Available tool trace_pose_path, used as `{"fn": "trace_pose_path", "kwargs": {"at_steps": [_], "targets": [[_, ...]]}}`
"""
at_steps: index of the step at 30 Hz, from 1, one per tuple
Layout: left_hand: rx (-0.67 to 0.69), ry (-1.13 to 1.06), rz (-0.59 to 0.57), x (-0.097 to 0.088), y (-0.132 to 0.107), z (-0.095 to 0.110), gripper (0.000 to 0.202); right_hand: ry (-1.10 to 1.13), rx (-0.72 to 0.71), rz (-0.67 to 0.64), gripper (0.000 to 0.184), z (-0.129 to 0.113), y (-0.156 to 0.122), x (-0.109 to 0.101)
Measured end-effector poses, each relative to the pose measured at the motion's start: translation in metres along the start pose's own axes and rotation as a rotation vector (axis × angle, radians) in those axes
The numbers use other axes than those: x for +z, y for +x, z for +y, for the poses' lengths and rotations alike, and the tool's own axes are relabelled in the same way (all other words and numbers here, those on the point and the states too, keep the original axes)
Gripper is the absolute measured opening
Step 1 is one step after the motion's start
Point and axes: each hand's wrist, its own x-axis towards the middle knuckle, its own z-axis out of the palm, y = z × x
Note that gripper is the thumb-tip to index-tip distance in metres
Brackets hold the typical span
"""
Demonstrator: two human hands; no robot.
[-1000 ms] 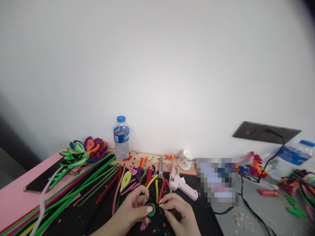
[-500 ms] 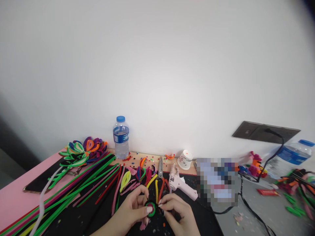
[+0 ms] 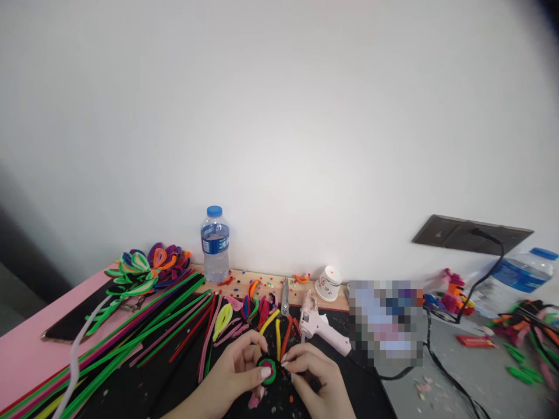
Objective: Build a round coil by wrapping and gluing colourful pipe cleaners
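Observation:
My left hand (image 3: 238, 371) is closed, thumb in front, on a small round coil of pipe cleaner (image 3: 271, 379) with black and green rings and a dark pink middle. Close to the coil's right edge, my right hand (image 3: 321, 381) pinches a small black piece (image 3: 287, 376) between thumb and fingertips. Whether that piece is joined to the coil I cannot tell. Just beyond the hands lie yellow (image 3: 278, 337) and orange-red pipe cleaner pieces (image 3: 287, 336), scissors (image 3: 285, 299) and a pale pink glue gun (image 3: 321, 331).
Long pipe cleaners (image 3: 131, 343) spread across the left, beside a pipe-cleaner flower bundle (image 3: 148, 267) and a dark phone (image 3: 74, 317). A water bottle (image 3: 215, 247) and a white paper cup (image 3: 328, 283) stand by the wall. A black cable (image 3: 454, 372) crosses the grey surface at right.
Almost nothing differs. The fingers of my left hand have shifted very slightly around the coil; my right hand keeps its pinch in the same place.

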Motion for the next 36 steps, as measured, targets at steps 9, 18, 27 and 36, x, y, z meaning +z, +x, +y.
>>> {"fn": "trace_pose_path", "kwargs": {"at_steps": [9, 18, 27, 36], "targets": [[-0.003, 0.010, -0.001, -0.0004, 0.0008, 0.0011, 0.031, 0.020, 0.017, 0.007, 0.021, -0.0029, 0.0009, -0.0003], [0.005, 0.034, -0.001, 0.0006, -0.0002, -0.0004, 0.035, 0.021, 0.029, -0.002, 0.021, -0.0020, 0.0000, -0.0004], [-0.001, 0.063, -0.005, 0.0036, -0.0014, 0.0030, 0.031, 0.023, 0.046, -0.003, 0.020, -0.0034, 0.0011, 0.0010], [0.002, 0.078, -0.003, 0.0020, -0.0008, 0.0003, 0.029, 0.013, 0.048, -0.006, 0.016, -0.0027, 0.0014, 0.0007]]}}
